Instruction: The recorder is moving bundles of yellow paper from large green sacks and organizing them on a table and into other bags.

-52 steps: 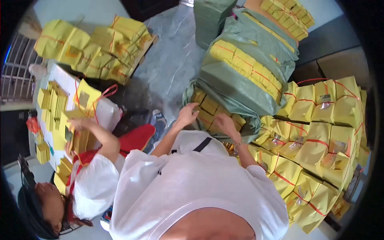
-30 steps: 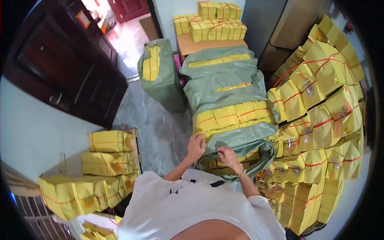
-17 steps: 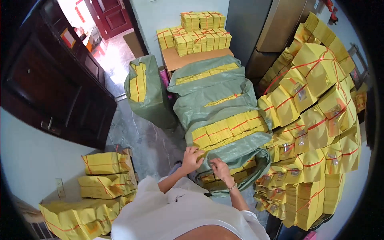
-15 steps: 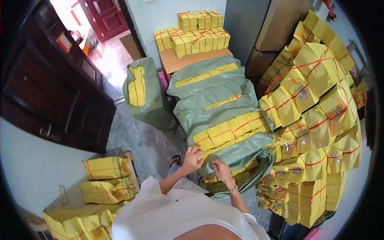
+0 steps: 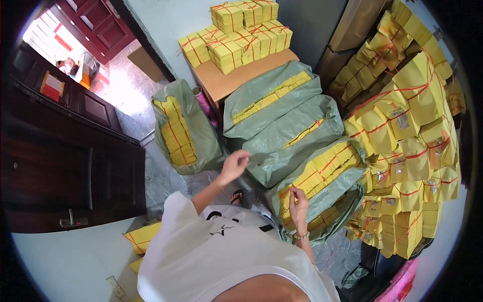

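Observation:
My left hand is raised in front of the green woven sacks, its fingers curled together. Whatever it may hold is too small to make out. Over the near sack's opening is my right hand, its thumb and fingers pinched and their contents, if any, hidden. Beneath it, rows of yellow paper bundles tied with red string show in the open mouth of a green sack. Behind lies another green sack with a narrow strip of yellow paper showing.
One more filled sack stands left, beside a purple roll. Tied yellow stacks sit on a wooden table. Large yellow bundles are piled high on the right. A dark door stands on the left.
My left hand has moved up and away from the near sack's edge. My right hand has shifted slightly right, above the yellow bundles. The view has turned, bringing the door further in.

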### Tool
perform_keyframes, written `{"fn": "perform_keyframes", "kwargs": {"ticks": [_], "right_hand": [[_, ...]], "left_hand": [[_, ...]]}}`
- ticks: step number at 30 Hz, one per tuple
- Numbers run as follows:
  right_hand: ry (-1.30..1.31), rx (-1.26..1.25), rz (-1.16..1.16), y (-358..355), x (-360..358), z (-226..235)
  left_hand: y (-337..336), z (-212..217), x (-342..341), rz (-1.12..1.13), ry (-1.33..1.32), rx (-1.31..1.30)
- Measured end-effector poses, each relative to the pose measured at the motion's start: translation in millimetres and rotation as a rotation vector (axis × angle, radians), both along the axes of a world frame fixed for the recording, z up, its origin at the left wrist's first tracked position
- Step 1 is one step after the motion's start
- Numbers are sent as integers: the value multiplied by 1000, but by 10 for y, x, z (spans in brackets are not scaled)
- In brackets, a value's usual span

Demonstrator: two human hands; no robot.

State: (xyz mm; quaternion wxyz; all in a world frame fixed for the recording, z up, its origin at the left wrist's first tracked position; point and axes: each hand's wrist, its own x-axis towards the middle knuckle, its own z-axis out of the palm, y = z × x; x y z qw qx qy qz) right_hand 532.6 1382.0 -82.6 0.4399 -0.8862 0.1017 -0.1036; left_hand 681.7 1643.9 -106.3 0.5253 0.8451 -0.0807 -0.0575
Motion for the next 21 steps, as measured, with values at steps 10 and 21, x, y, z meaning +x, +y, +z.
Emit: {"fn": "perform_keyframes", "kwargs": {"ticks": [10,21], "right_hand": [[-71,-21,117,26,846,318],[-15,171,247,861,3157,-58]], "left_hand": [[515,-49,1609,134,233,-157],[1069,-128,4306,445,531,-324]]}}
